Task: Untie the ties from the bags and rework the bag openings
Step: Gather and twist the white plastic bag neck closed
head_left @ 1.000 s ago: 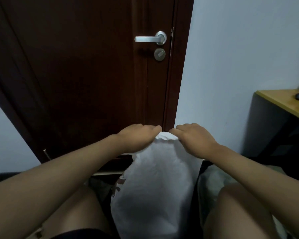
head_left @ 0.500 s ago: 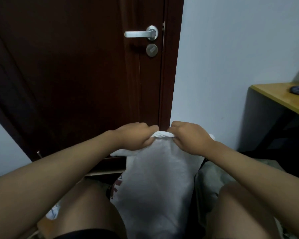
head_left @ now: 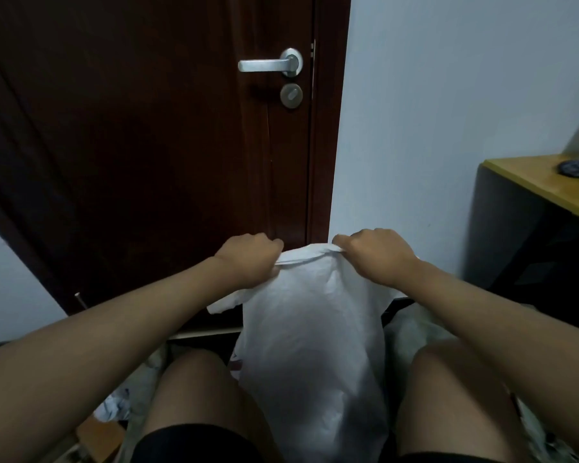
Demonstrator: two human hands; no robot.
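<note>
While both hands grip the top edge of the white crinkled plastic bag (head_left: 311, 345), the opening has been drawn wider than half a second ago: the left hand (head_left: 248, 262) and the right hand (head_left: 375, 255), which were nearly touching then, now sit clearly apart with a stretch of folded white rim showing between them. The fingers of each hand are curled over and clamped on that rim, the knuckles facing up; the fingertips themselves are hidden behind the plastic. A loose flap of the bag hangs out below the left hand, which was only partly visible before. The bag stands upright between the person's bare knees, its body filling the gap from the hands down to the dark shorts (head_left: 194, 442) at the bottom edge of the view. The view itself has shifted, so the door fittings sit further right than before.

Behind the bag rises a dark brown wooden door (head_left: 141, 145) with a silver lever handle (head_left: 269, 64) and a round silver lock (head_left: 291, 96) beneath it. A pale blue-grey wall (head_left: 432, 111) runs to the right of the door frame. At the right edge stands a yellow-topped wooden desk (head_left: 535, 185) with dark sides, carrying a small dark round object (head_left: 575, 168) near its far edge. Crumpled pale material (head_left: 114, 406) lies on the floor beside the left knee.
</note>
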